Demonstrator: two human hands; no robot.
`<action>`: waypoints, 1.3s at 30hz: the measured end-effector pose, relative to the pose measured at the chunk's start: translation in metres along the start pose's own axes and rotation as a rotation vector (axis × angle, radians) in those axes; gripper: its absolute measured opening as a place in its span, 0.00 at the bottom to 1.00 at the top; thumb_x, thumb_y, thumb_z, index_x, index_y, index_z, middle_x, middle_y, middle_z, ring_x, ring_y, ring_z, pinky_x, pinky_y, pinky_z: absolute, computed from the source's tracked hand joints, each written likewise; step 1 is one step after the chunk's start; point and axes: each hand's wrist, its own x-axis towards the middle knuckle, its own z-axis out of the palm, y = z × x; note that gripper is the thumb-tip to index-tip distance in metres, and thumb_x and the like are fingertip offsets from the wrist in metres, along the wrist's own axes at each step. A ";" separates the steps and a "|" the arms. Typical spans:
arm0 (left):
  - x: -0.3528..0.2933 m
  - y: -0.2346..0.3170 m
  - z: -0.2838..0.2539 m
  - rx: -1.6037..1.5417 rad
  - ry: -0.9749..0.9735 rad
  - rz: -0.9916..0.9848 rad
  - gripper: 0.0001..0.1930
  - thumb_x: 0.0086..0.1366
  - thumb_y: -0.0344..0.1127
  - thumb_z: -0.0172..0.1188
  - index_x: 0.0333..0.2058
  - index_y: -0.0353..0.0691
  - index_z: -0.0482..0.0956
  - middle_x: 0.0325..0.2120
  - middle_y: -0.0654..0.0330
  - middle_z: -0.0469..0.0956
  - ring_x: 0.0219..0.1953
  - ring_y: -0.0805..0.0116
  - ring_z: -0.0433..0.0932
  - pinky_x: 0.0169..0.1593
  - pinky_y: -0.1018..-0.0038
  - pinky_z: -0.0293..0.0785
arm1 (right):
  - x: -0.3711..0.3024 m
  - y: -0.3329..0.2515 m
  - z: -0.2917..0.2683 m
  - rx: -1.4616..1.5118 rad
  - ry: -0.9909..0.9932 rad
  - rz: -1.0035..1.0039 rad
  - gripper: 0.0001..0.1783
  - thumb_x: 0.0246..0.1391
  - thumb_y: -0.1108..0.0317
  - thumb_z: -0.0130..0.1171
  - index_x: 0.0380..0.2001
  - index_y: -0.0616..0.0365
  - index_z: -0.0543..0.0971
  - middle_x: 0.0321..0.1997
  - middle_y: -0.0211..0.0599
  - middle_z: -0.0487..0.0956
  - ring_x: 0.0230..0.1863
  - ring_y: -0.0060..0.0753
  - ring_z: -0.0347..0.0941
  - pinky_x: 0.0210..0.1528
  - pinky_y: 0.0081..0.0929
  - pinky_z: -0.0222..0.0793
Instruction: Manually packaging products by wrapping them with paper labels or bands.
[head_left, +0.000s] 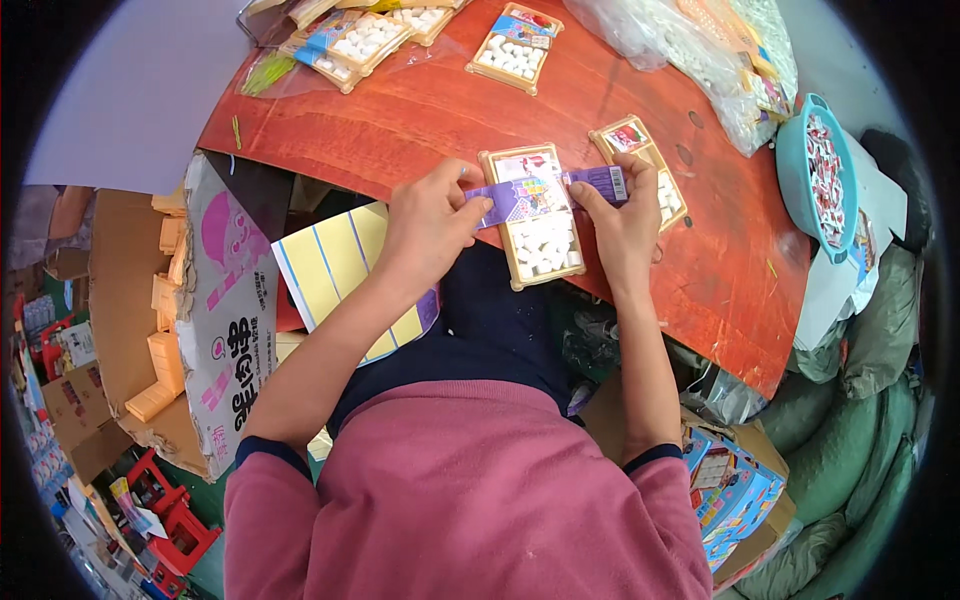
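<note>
A purple paper band (535, 197) lies across the middle of a tray of white marshmallow-like pieces (543, 247) at the table's near edge. My left hand (432, 215) pinches the band's left end between thumb and fingers. At the other side, my right hand (622, 212) grips the right end, which sticks out past the tray. A small printed card shows in the tray's upper part, above the band. Partly behind my right hand lies a second tray (660, 170), with a card and white pieces in it. The underside of the band is hidden.
Another banded tray (515, 48) lies farther back on the red table (350, 140), with stacked trays (365, 45) at the far left. Clear plastic bags (715, 60) and a turquoise basin (815, 180) of small wrapped pieces stand right. Yellow sticker sheets (335, 265) rest by my lap.
</note>
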 end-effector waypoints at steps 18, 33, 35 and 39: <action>-0.058 -0.051 -0.019 -0.209 0.217 0.005 0.14 0.61 0.38 0.59 0.36 0.32 0.73 0.23 0.59 0.78 0.26 0.78 0.76 0.29 0.82 0.69 | -0.034 -0.014 0.047 -0.334 -0.168 -0.236 0.23 0.43 0.72 0.65 0.42 0.64 0.68 0.35 0.48 0.76 0.35 0.40 0.76 0.37 0.30 0.71; -0.060 -0.055 -0.010 -0.506 0.130 -0.127 0.13 0.59 0.33 0.61 0.38 0.32 0.74 0.35 0.54 0.76 0.34 0.73 0.76 0.39 0.78 0.73 | -0.036 -0.011 0.047 -0.282 -0.129 -0.244 0.18 0.44 0.73 0.66 0.39 0.63 0.71 0.30 0.34 0.77 0.31 0.21 0.73 0.34 0.20 0.69; -0.063 -0.053 -0.009 -0.688 0.078 -0.190 0.12 0.59 0.31 0.60 0.39 0.32 0.73 0.37 0.54 0.76 0.36 0.73 0.76 0.41 0.77 0.73 | -0.036 -0.011 0.046 -0.147 -0.185 -0.157 0.17 0.45 0.73 0.65 0.38 0.62 0.72 0.30 0.33 0.78 0.30 0.20 0.73 0.33 0.18 0.70; -0.066 -0.051 -0.010 -1.130 0.073 -0.148 0.13 0.61 0.28 0.56 0.44 0.32 0.70 0.39 0.55 0.76 0.39 0.70 0.76 0.46 0.73 0.73 | -0.040 -0.023 0.044 0.336 -0.345 0.233 0.13 0.48 0.74 0.63 0.37 0.60 0.73 0.29 0.30 0.78 0.28 0.18 0.74 0.28 0.14 0.71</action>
